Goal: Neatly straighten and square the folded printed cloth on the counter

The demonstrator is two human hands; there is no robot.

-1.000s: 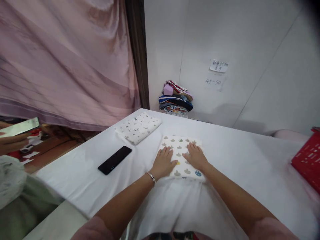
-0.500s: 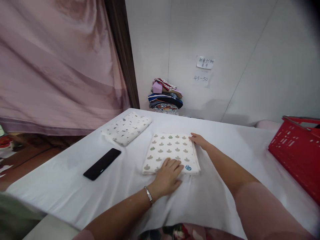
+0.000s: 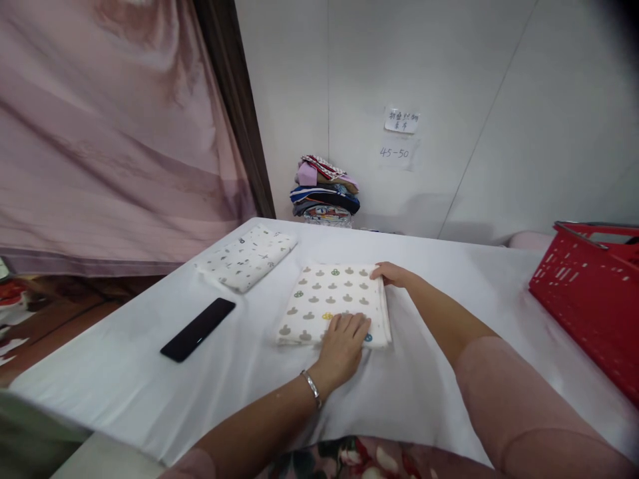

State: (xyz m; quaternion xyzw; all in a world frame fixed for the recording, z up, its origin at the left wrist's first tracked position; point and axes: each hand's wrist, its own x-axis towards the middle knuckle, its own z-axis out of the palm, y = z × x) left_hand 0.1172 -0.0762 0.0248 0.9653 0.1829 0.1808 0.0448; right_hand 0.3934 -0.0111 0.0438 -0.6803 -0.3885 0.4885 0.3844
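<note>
A folded white cloth (image 3: 319,293) printed with grey shapes and a few coloured ones lies flat on the white-covered table (image 3: 424,412). My left hand (image 3: 343,346) rests on its near edge, fingers spread over the print; a silver bracelet circles that wrist. At the far right corner of the cloth, my right hand (image 3: 392,274) has its fingers closed on the edge, the thumb side partly hidden. Another folded white cloth (image 3: 247,258) with small dark prints lies to the far left, touched by neither hand.
A black phone (image 3: 198,329) lies at the left of the table. On the right stands a red basket (image 3: 589,299). Behind the table is a stack of folded fabrics (image 3: 325,193) by the wall, and a pink curtain (image 3: 110,133) hangs at the left.
My left hand has slid slightly right along the near edge, uncovering a yellow print. The fingers of my right hand have closed round the far right corner. The view has shifted slightly.
</note>
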